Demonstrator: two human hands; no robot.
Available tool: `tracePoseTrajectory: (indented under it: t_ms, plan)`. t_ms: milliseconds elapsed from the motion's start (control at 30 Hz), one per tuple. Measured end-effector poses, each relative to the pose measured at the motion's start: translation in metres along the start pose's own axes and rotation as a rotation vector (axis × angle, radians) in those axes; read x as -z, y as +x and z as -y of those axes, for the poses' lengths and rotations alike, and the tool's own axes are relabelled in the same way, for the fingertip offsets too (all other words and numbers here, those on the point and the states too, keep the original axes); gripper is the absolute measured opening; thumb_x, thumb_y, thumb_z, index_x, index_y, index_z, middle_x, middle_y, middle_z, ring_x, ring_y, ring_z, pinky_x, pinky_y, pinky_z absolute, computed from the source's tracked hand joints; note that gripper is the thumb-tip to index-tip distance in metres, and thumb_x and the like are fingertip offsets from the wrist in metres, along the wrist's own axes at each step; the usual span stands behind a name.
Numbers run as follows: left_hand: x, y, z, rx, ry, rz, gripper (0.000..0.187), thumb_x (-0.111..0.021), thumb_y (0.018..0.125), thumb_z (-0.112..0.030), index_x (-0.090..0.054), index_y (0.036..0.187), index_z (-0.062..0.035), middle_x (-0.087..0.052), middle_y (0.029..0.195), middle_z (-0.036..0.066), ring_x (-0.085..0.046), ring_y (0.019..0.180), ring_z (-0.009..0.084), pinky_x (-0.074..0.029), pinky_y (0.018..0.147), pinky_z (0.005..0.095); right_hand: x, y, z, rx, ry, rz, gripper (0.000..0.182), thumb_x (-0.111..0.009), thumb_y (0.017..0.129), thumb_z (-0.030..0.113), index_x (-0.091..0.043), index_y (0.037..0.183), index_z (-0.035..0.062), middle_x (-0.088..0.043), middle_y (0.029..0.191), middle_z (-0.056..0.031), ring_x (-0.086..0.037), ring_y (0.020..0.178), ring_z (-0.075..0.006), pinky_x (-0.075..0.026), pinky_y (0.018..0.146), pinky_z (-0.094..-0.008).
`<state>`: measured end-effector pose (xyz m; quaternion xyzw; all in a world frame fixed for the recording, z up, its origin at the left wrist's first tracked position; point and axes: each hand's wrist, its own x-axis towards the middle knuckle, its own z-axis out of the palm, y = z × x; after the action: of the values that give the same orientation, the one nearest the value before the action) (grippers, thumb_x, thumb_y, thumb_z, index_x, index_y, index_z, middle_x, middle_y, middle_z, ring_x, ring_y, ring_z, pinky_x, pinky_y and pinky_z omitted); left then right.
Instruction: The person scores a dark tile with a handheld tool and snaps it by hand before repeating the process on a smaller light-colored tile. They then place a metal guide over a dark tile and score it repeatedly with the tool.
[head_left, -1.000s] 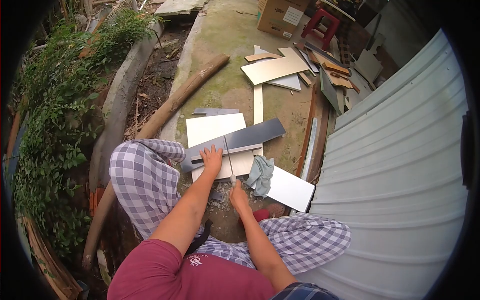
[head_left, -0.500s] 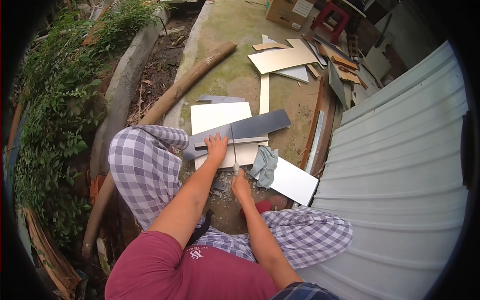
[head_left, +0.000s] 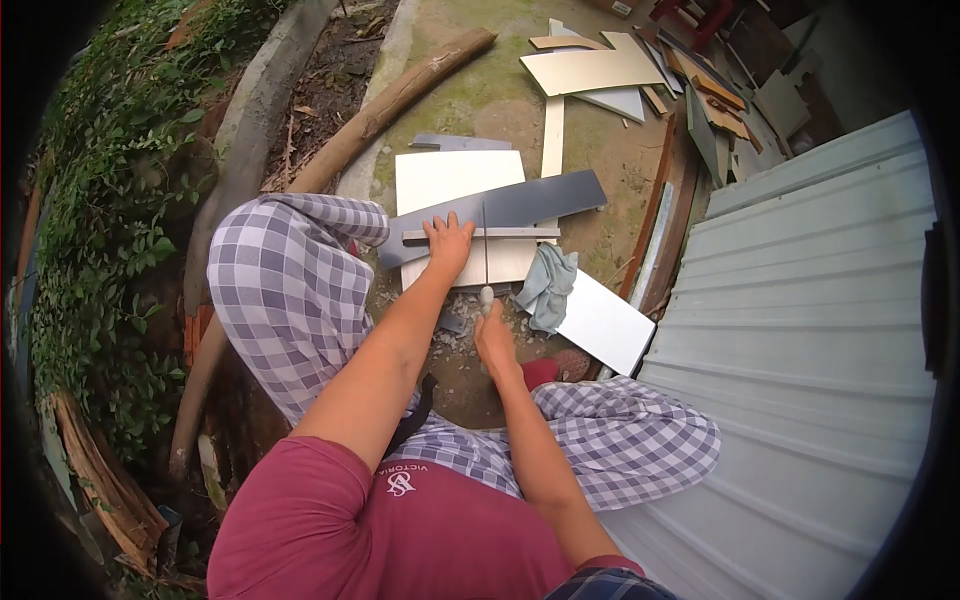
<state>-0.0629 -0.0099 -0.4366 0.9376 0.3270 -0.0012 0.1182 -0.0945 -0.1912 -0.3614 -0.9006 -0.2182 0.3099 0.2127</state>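
Note:
My left hand (head_left: 449, 245) lies with fingers spread on a long dark grey board (head_left: 550, 198), pressing over a narrow straight strip (head_left: 522, 233) set across it. The grey board rests at a slant on top of pale boards (head_left: 455, 168). My right hand (head_left: 494, 338) is wrapped round the light handle of a handsaw (head_left: 487, 297). Its thin blade, seen nearly edge-on, points away from me and crosses the strip and the grey board just right of my left hand.
A grey-green cloth (head_left: 549, 288) lies partly over a white panel (head_left: 610, 322) at the right. Stacked board offcuts (head_left: 590, 72) lie farther off. A long wooden pole (head_left: 390, 108) runs along the left, and corrugated metal sheeting (head_left: 800, 330) borders the right side.
The view has shifted, so the boards and hands appear slightly higher and farther right. My left hand stays on the strip and my right hand keeps its grip on the handsaw.

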Motion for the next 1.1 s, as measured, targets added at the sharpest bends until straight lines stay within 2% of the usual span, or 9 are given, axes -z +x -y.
tracePoseTrajectory:
  t_ms: [100,133,200,233,267,767,833,900,1100]
  plan:
    - [-0.013,0.005,0.004,-0.026,-0.026,-0.085,0.019,-0.043,0.087,-0.02,-0.059,0.098,-0.0164,-0.051,0.113,0.02,-0.045,0.107,0.0475,-0.022,0.093,0.0671,-0.002,0.003,-0.01,0.016,-0.039,-0.027,0.044,-0.043,0.089,0.023,-0.029,0.127,0.0042,-0.058,0.089,-0.0345,-0.056,0.085,-0.0499,-0.043,0.075,-0.0534]
    - [-0.006,-0.001,0.004,-0.05,0.016,-0.073,0.022,-0.043,0.086,-0.014,-0.056,0.103,-0.0169,-0.051,0.113,0.018,-0.048,0.105,0.0429,-0.026,0.091,0.0683,0.013,0.001,0.0,-0.019,-0.004,0.016,0.043,-0.044,0.089,0.023,-0.03,0.125,0.0046,-0.059,0.089,-0.0326,-0.057,0.087,-0.0491,-0.043,0.078,-0.0545]
    - [-0.017,0.0,0.007,-0.086,0.068,-0.159,0.022,-0.043,0.087,-0.015,-0.055,0.105,-0.0176,-0.053,0.108,0.016,-0.05,0.102,0.0417,-0.027,0.09,0.0681,0.009,0.015,-0.008,0.041,-0.021,-0.041,0.034,-0.044,0.089,0.022,-0.037,0.115,0.0024,-0.06,0.087,-0.0321,-0.057,0.085,-0.0489,-0.043,0.076,-0.0552]
    - [-0.011,-0.001,0.007,-0.093,0.057,-0.059,0.022,-0.045,0.086,-0.015,-0.055,0.106,-0.0181,-0.052,0.108,0.015,-0.05,0.103,0.0413,-0.026,0.091,0.0684,0.007,0.022,-0.007,0.034,-0.04,-0.057,0.033,-0.044,0.089,0.022,-0.037,0.113,0.0014,-0.06,0.088,-0.0325,-0.057,0.086,-0.0487,-0.043,0.077,-0.0546]
    - [-0.015,0.004,0.003,-0.023,0.011,0.007,0.03,-0.036,0.092,-0.023,-0.056,0.112,-0.013,-0.049,0.12,0.02,-0.043,0.115,0.0429,-0.029,0.095,0.0619,0.004,0.027,-0.006,0.019,-0.046,-0.047,0.033,-0.044,0.089,0.022,-0.037,0.113,0.0011,-0.06,0.088,-0.0326,-0.057,0.087,-0.0487,-0.043,0.078,-0.0543]
    - [-0.002,0.001,0.0,-0.038,0.001,-0.015,0.025,-0.04,0.088,-0.018,-0.056,0.107,-0.0129,-0.052,0.111,0.019,-0.048,0.107,0.0417,-0.028,0.094,0.0638,-0.001,0.025,0.006,-0.023,-0.066,-0.022,0.034,-0.044,0.09,0.024,-0.037,0.112,-0.0009,-0.059,0.094,-0.0319,-0.057,0.094,-0.0462,-0.043,0.084,-0.051]
    - [-0.01,-0.001,0.003,-0.047,-0.019,-0.002,0.025,-0.041,0.088,-0.018,-0.056,0.107,-0.0127,-0.052,0.111,0.019,-0.047,0.107,0.0426,-0.028,0.094,0.0644,-0.006,0.007,0.0,0.015,-0.049,-0.026,0.039,-0.044,0.089,0.025,-0.035,0.115,-0.0035,-0.058,0.087,-0.0345,-0.057,0.084,-0.0497,-0.044,0.078,-0.0527]
    - [-0.015,0.001,0.005,-0.082,0.071,-0.102,0.025,-0.041,0.087,-0.018,-0.056,0.107,-0.0126,-0.051,0.112,0.02,-0.046,0.109,0.0438,-0.027,0.094,0.0653,-0.006,0.007,-0.002,0.009,-0.024,-0.028,0.038,-0.044,0.089,0.024,-0.035,0.114,-0.0035,-0.058,0.087,-0.0347,-0.057,0.084,-0.0498,-0.043,0.078,-0.053]
    - [-0.015,0.003,0.005,-0.042,-0.017,-0.135,0.025,-0.042,0.087,-0.018,-0.056,0.107,-0.0125,-0.051,0.112,0.021,-0.045,0.111,0.0436,-0.026,0.094,0.0656,0.007,0.014,0.002,-0.008,-0.047,-0.015,0.034,-0.043,0.09,0.023,-0.035,0.112,-0.001,-0.06,0.092,-0.0325,-0.058,0.091,-0.0472,-0.043,0.083,-0.0524]
